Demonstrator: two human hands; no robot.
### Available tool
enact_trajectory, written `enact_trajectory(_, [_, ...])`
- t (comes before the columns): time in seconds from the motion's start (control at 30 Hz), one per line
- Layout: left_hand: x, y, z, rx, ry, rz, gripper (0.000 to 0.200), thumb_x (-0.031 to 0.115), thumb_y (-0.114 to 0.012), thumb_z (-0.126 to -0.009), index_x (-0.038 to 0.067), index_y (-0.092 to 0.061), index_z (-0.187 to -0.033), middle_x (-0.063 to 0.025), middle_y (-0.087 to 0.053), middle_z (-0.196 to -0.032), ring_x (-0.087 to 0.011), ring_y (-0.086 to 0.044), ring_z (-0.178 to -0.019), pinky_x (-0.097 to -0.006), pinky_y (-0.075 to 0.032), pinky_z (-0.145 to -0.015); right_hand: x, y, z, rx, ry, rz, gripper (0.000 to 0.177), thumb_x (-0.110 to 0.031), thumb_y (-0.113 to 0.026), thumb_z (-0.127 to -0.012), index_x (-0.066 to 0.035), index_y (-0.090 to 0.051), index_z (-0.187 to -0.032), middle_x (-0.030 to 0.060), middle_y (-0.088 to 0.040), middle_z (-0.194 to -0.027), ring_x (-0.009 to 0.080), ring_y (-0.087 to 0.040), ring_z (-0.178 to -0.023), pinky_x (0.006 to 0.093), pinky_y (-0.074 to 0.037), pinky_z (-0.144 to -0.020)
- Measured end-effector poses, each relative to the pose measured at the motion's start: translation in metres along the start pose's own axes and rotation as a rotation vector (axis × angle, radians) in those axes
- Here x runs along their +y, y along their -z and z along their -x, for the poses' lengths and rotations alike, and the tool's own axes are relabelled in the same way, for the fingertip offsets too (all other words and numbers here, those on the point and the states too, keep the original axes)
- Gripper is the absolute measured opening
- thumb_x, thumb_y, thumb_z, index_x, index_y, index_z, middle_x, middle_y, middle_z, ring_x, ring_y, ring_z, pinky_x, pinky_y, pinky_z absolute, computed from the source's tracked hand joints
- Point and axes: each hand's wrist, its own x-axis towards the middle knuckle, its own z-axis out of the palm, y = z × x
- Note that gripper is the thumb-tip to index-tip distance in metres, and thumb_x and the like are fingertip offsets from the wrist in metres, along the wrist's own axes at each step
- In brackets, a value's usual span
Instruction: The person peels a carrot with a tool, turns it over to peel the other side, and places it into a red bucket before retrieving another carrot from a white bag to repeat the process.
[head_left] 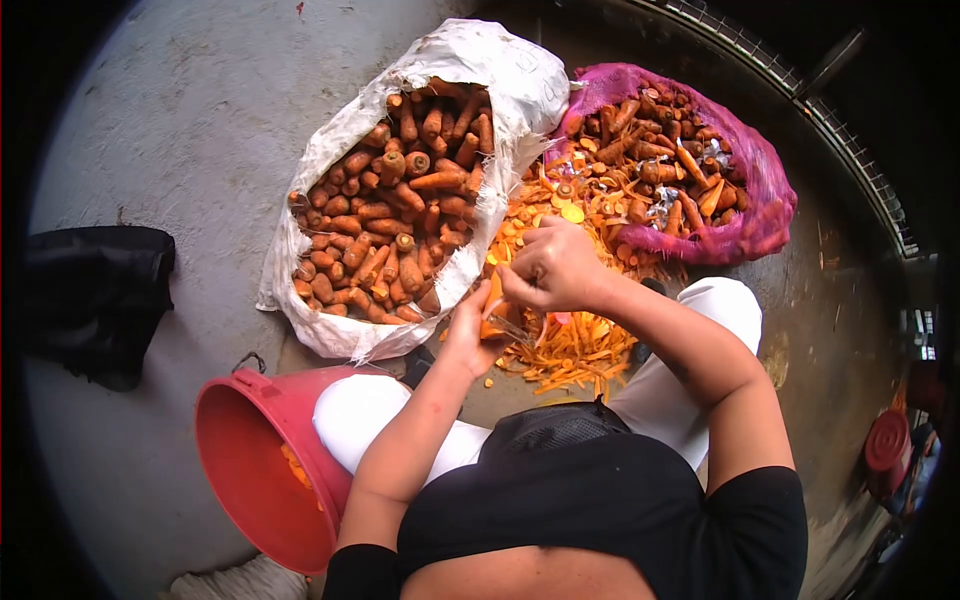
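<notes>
My left hand (467, 335) is closed around a carrot (495, 292), whose bright orange side shows between the fingers. Just above and to the right, my right hand (556, 266) is curled into a fist close against the carrot. What sits in that fist is hidden. A thin, shiny, blurred shape lies just below it, by the left hand. Beneath both hands spreads a heap of orange peel strips and cut carrot ends (575, 355). Beyond the left hand, a white woven sack (325, 160) lies open, full of unpeeled carrots (400, 200).
A pink mesh sack (770, 190) at the upper right holds carrots, peelings and scraps. By my left knee a red bucket (245, 470) leans over with some orange pieces inside. Black cloth (95, 300) lies at far left. Another person and a red container (888, 445) appear at far right.
</notes>
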Motion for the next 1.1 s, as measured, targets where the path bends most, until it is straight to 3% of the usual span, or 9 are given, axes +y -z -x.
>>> enact_trajectory(0.13, [-0.001,-0.011,0.003,0.088,0.033,-0.068,0.033,0.029,-0.042,-0.098,0.003,-0.056,-0.111,-0.0103,-0.063,-0.099,-0.0222,-0.063,-0.090,-0.0380,-0.054,-0.081,-0.001,0.001,0.002,0.024,0.053,-0.006,0.036,-0.019,-0.062,-0.078,-0.014,-0.050,-0.044,0.0000,-0.050,-0.045,0.0195,-0.047,-0.047,0.0341,-0.034,-0.051])
enact_trajectory(0.5, [-0.006,-0.006,0.015,-0.187,0.035,-0.080,0.034,0.028,-0.038,-0.099,0.003,-0.052,-0.116,-0.0106,-0.062,-0.094,-0.0202,-0.063,-0.080,-0.0337,-0.055,-0.068,0.017,-0.005,0.005,0.037,-0.003,-0.015,0.039,-0.019,-0.059,-0.079,-0.015,-0.050,-0.041,-0.0001,-0.047,-0.041,0.0186,-0.045,-0.040,0.0335,-0.037,-0.049])
enact_trajectory(0.57, [-0.009,-0.003,0.022,-0.196,0.052,-0.174,0.041,0.035,-0.035,-0.101,0.003,-0.048,-0.124,-0.0105,-0.060,-0.089,-0.0163,-0.060,-0.073,-0.0285,-0.054,-0.062,0.057,-0.008,0.008,0.033,-0.141,0.120,0.039,-0.019,-0.057,-0.079,-0.016,-0.052,-0.040,-0.0004,-0.045,-0.039,0.0174,-0.045,-0.038,0.0329,-0.041,-0.050])
enact_trajectory(0.63, [-0.008,-0.004,0.026,-0.297,0.066,-0.198,0.044,0.036,-0.035,-0.101,0.003,-0.047,-0.127,-0.0114,-0.060,-0.088,-0.0166,-0.061,-0.072,-0.0280,-0.054,-0.062,0.097,-0.003,0.014,-0.046,-0.134,0.614,0.041,-0.022,-0.054,-0.081,-0.015,-0.052,-0.041,0.0018,-0.049,-0.040,0.0167,-0.050,-0.041,0.0354,-0.046,-0.057])
enact_trajectory(0.67, [-0.006,-0.004,0.027,-0.348,0.068,-0.214,0.045,0.037,-0.035,-0.101,0.003,-0.046,-0.128,-0.0118,-0.060,-0.088,-0.0167,-0.061,-0.071,-0.0278,-0.054,-0.062,0.107,-0.002,0.018,-0.072,-0.305,0.612,0.042,-0.023,-0.053,-0.083,-0.013,-0.055,-0.042,0.0029,-0.052,-0.041,0.0185,-0.052,-0.041,0.0353,-0.047,-0.060])
enact_trajectory(0.73, [-0.003,-0.006,0.029,-0.281,-0.003,-0.211,0.045,0.037,-0.034,-0.101,0.003,-0.046,-0.129,-0.0123,-0.060,-0.089,-0.0188,-0.062,-0.075,-0.0285,-0.054,-0.064,0.103,0.005,0.014,0.061,-0.282,0.754,0.041,-0.026,-0.053,-0.084,-0.013,-0.060,-0.046,0.0025,-0.052,-0.042,0.0211,-0.052,-0.039,0.0346,-0.048,-0.060])
enact_trajectory(0.87, [0.003,-0.001,0.022,-0.164,-0.034,-0.115,0.044,0.037,-0.034,-0.101,0.005,-0.047,-0.128,-0.0144,-0.060,-0.101,-0.0215,-0.063,-0.082,-0.0343,-0.056,-0.069,0.068,0.014,-0.005,-0.116,-0.508,0.320,0.036,-0.031,-0.057,-0.083,-0.015,-0.067,-0.052,0.0025,-0.055,-0.045,0.0207,-0.053,-0.043,0.0355,-0.047,-0.057])
enact_trajectory(0.97, [0.001,0.020,0.003,-0.205,-0.053,-0.038,0.039,0.035,-0.039,-0.100,0.005,-0.049,-0.124,-0.0119,-0.060,-0.113,-0.0226,-0.063,-0.086,-0.0389,-0.056,-0.074,0.042,0.007,-0.002,0.017,-0.213,0.090,0.032,-0.025,-0.059,-0.082,-0.013,-0.066,-0.052,0.0024,-0.052,-0.044,0.0179,-0.048,-0.043,0.0350,-0.042,-0.054])
enact_trajectory(1.1, [0.002,-0.001,0.009,0.015,0.001,-0.067,0.036,0.033,-0.043,-0.098,0.005,-0.052,-0.119,-0.0115,-0.060,-0.112,-0.0251,-0.063,-0.093,-0.0401,-0.055,-0.078,0.009,0.003,-0.003,0.050,-0.044,-0.034,0.031,-0.021,-0.062,-0.078,-0.015,-0.059,-0.048,0.0023,-0.051,-0.046,0.0209,-0.048,-0.047,0.0340,-0.036,-0.052])
